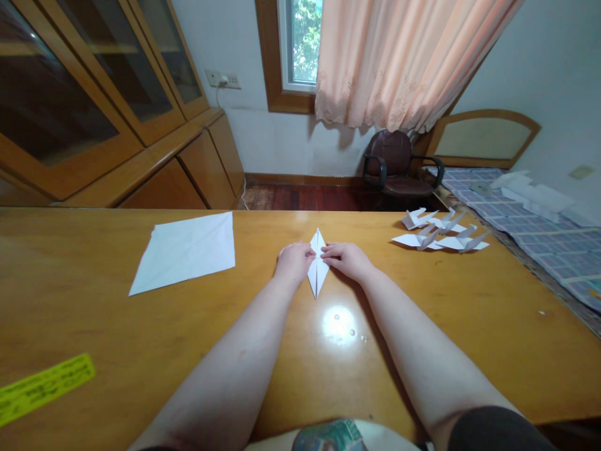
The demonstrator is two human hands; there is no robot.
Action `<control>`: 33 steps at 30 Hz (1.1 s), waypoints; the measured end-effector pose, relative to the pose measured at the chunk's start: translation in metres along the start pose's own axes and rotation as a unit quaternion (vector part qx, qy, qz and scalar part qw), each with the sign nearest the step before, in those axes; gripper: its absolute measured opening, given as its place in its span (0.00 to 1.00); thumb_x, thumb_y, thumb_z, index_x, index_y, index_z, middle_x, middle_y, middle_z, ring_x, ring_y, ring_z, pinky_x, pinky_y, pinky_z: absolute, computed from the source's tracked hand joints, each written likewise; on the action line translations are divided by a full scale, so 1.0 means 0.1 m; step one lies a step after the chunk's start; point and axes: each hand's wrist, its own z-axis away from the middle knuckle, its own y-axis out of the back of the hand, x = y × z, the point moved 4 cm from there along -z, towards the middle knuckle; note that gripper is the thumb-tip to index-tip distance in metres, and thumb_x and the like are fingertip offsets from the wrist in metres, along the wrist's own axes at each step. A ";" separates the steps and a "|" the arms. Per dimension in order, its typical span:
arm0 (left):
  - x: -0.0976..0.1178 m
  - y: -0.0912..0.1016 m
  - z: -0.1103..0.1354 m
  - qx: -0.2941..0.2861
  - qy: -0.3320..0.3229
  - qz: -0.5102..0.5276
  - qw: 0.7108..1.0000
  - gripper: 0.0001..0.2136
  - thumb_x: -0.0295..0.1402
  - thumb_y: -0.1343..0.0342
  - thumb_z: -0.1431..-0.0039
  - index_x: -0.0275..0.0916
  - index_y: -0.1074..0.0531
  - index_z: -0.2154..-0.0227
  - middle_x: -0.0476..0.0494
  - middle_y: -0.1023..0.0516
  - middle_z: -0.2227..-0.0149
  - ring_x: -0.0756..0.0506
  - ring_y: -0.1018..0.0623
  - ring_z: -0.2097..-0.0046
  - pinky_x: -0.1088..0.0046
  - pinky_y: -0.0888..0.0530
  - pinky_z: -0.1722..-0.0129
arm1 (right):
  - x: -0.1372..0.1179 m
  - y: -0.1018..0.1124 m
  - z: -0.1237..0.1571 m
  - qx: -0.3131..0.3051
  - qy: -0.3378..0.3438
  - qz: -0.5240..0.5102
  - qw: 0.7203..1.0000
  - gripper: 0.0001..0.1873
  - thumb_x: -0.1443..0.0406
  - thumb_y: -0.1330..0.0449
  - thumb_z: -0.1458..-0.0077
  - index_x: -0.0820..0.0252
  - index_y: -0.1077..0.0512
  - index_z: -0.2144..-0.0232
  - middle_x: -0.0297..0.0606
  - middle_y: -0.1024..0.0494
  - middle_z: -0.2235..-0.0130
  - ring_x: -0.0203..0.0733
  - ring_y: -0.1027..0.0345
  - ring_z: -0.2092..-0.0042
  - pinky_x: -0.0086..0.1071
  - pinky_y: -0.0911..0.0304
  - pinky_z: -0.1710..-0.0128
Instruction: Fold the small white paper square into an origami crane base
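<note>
On the wooden table in front of me lies a white folded paper (pixel 317 282), a narrow diamond with a slit down its middle and one point toward me. My left hand (pixel 295 258) is closed at its left edge, with curled fingers and the thumb on the paper. From the right side, my right hand (pixel 346 258) holds the opposite edge, its fingertips resting on the paper near the centre line. Both hands hide parts of the diamond's side corners. Several white paper cranes (pixel 422 239) stand in a cluster at the far right of the table.
A white paper sheet (pixel 188 254) lies flat on the table's left side. A yellow label (pixel 47 385) is at the lower left. Beyond the table are a glass-door cabinet (pixel 141 134), an office chair (pixel 397 163) and a bed (pixel 530 219) with a checked cover.
</note>
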 end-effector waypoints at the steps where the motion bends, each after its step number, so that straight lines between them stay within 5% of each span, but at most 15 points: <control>1: 0.01 0.01 0.00 0.002 -0.003 -0.007 1.000 0.05 0.31 0.44 0.43 0.43 0.23 0.67 0.47 0.19 0.60 0.44 0.23 0.54 0.67 0.31 0.50 | -0.01 -0.01 0.00 0.006 0.005 0.013 1.000 0.12 0.65 0.39 0.45 0.54 0.21 0.57 0.40 0.22 0.49 0.45 0.31 0.44 0.42 0.38 0.41; 7: 0.07 0.00 0.03 -0.009 -0.016 -0.034 0.999 0.06 0.33 0.45 0.42 0.43 0.24 0.63 0.46 0.20 0.57 0.42 0.24 0.52 0.63 0.32 0.48 | 0.02 -0.04 -0.01 0.009 0.005 0.103 0.995 0.24 0.61 0.40 0.43 0.55 0.29 0.44 0.44 0.33 0.39 0.52 0.42 0.36 0.49 0.45 0.37; 20: 0.11 -0.14 0.09 -0.097 -0.050 -0.067 0.992 0.27 0.47 0.52 0.37 0.45 0.43 0.36 0.42 0.41 0.34 0.37 0.45 0.32 0.44 0.55 0.35 | -0.03 -0.03 -0.01 -0.025 -0.015 0.120 0.992 0.26 0.61 0.41 0.42 0.55 0.33 0.41 0.43 0.35 0.37 0.55 0.47 0.35 0.50 0.47 0.37; 26: 0.12 -0.13 0.09 -0.092 -0.058 -0.056 0.992 0.26 0.44 0.50 0.38 0.43 0.41 0.39 0.40 0.38 0.35 0.37 0.43 0.33 0.45 0.54 0.35 | 0.02 -0.01 0.00 -0.016 -0.041 0.108 0.993 0.27 0.59 0.40 0.44 0.54 0.33 0.42 0.43 0.35 0.37 0.56 0.49 0.34 0.55 0.51 0.37; 33: 0.19 -0.07 0.10 -0.068 -0.068 -0.027 0.995 0.12 0.39 0.49 0.38 0.41 0.28 0.56 0.42 0.25 0.52 0.42 0.28 0.46 0.57 0.42 0.37 | 0.05 0.03 -0.02 0.015 -0.002 0.015 1.000 0.11 0.64 0.41 0.44 0.54 0.21 0.59 0.40 0.21 0.51 0.48 0.33 0.43 0.45 0.41 0.41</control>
